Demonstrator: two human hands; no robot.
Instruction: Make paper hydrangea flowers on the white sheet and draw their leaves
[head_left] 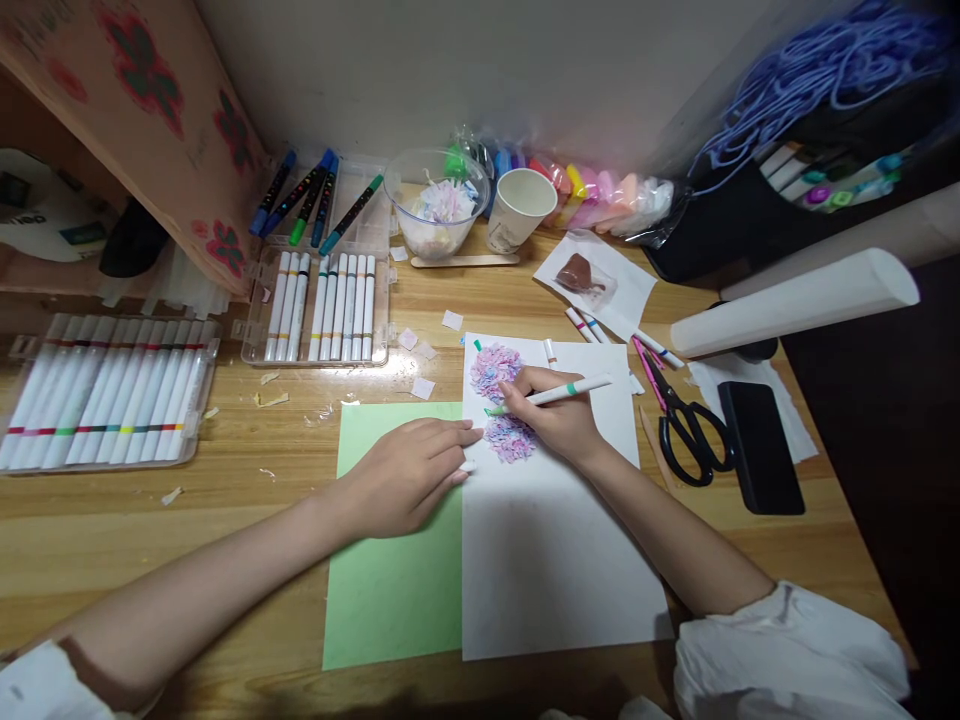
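Note:
My right hand [555, 415] is closed round a white marker with a green band [566, 390], its tip resting on the white paper [547, 540] between two pink-and-blue clusters of paper bits [496, 370]. My left hand [409, 470] lies palm down on the edge of a green sheet [390, 590], fingers stretched toward the white paper, with a small white cap or scrap by its fingertips.
Two clear cases of white markers [105, 390] [322, 305] lie at the left. A plastic bowl of paper bits [442, 205], a paper cup [520, 208] and coloured clay packs stand at the back. Black scissors [686, 425], a black phone [761, 445] and a white paper roll [795, 300] lie at the right.

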